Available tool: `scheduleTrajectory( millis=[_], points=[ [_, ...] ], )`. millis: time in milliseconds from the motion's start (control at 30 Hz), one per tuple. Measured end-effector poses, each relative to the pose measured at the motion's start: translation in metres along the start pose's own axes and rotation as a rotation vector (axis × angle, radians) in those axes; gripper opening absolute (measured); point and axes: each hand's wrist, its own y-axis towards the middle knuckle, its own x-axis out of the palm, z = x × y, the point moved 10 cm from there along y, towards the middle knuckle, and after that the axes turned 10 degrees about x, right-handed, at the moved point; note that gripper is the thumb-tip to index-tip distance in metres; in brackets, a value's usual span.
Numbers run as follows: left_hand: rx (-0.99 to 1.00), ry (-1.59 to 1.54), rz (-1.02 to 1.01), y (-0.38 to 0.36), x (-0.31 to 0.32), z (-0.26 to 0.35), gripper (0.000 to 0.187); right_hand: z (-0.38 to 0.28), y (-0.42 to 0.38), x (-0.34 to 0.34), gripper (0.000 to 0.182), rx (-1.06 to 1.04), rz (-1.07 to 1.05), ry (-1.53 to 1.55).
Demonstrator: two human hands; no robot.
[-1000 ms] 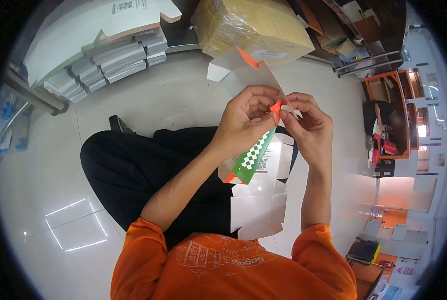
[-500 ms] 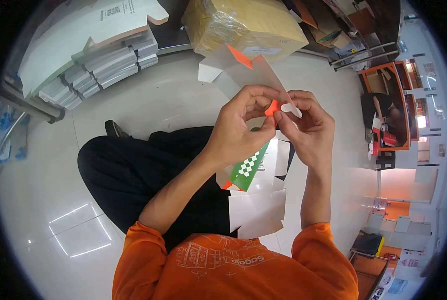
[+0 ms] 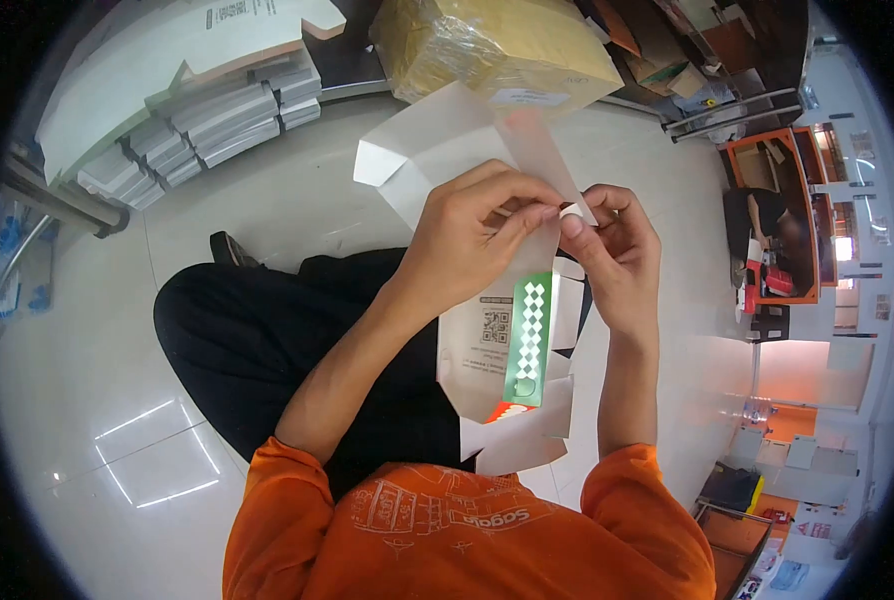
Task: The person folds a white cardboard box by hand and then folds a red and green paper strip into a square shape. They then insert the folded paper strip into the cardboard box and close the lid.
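I hold a flat white carton blank [image 3: 487,340] upright in front of me. It has a green strip with a white diamond pattern, a QR code and a small orange edge at its lower end. My left hand [image 3: 472,240] pinches its upper part between thumb and fingers. My right hand [image 3: 612,250] grips a small white tab at the same spot, fingertips almost touching the left hand's. The blank's white upper flaps [image 3: 417,160] spread out above both hands. More white blanks [image 3: 517,440] lie on my lap beneath it.
I sit on a glossy pale floor, in black trousers and an orange shirt. Stacks of flat white cartons [image 3: 197,125] lie at the upper left under a large white sheet. A plastic-wrapped brown parcel [image 3: 487,45] stands ahead. Shelves and an orange cabinet [image 3: 777,220] are at the right.
The carton has turned in my hands: the green strip now hangs straight down, the QR panel faces me, the orange tab at my fingertips is out of sight, and the white flaps have opened wider.
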Motion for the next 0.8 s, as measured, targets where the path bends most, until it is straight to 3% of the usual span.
scheduleTrajectory(
  millis=[100, 167, 233, 433, 800],
  points=[
    [0.063, 0.232, -0.028, -0.002, 0.000, 0.007, 0.013, 0.021, -0.005, 0.003, 0.038, 0.155, -0.024, 0.062],
    [0.086, 0.333, -0.046, -0.007, 0.008, 0.008, 0.014, 0.019, -0.013, 0.013, 0.045, 0.001, -0.055, 0.179],
    [0.110, 0.657, -0.086, -0.014, 0.018, 0.010, 0.017, 0.044, -0.021, 0.001, 0.045, 0.055, 0.029, 0.157],
    [0.154, 0.675, -0.178, -0.030, 0.058, -0.008, 0.019, 0.101, -0.063, -0.065, 0.042, 0.214, 0.454, 0.416],
    [-0.104, 0.378, -0.147, -0.049, 0.074, -0.063, 0.018, 0.130, -0.080, -0.077, 0.031, 0.179, 0.417, 0.487]
  ],
)
